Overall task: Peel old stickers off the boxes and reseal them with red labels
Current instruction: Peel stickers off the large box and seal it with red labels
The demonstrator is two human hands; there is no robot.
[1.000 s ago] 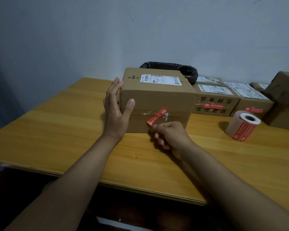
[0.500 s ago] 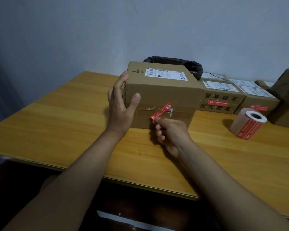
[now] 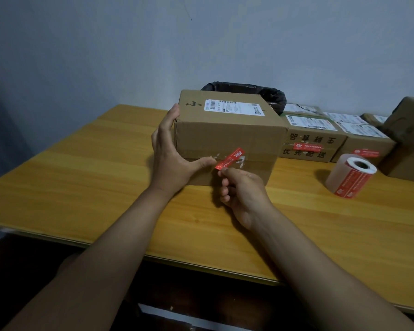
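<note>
Brown cardboard box w/ a white shipping label on top (image 3: 227, 134) sits on the yellow wooden table (image 3: 81, 187), roughly centre, its near face toward the person. Left hand (image 3: 175, 161) braces the box at its left near corner: fingers straight up along the left side, thumb laid flat across the near face along the flap seam, so it presses rather than grips. Right hand (image 3: 243, 189) is just below and in front of the seam, fingers curled, thumb and forefinger pinching the lower left end of a narrow red sticker strip (image 3: 231, 158). The strip's long axis runs diagonally, low-left to high-right; its upper right end appears stuck at the seam, w/ white torn residue on both sides of it, while the pinched end stands off the cardboard. Key relation: strip lies directly between the two hands, left thumb tip almost touching its free end, right hand holding that end, so the right hand is the working one and the left is the anchor. Judging by this, the peel is partway; pulling along the strip's axis, up and right, probably lifts it cleaner than tugging outward, and it could tear. Roll of red labels on a white core (image 3: 350, 176) lies on the table to the right, well apart, nearer the right hand for the reseal. More brown boxes w/ red labels (image 3: 313, 146) sit far right.
</note>
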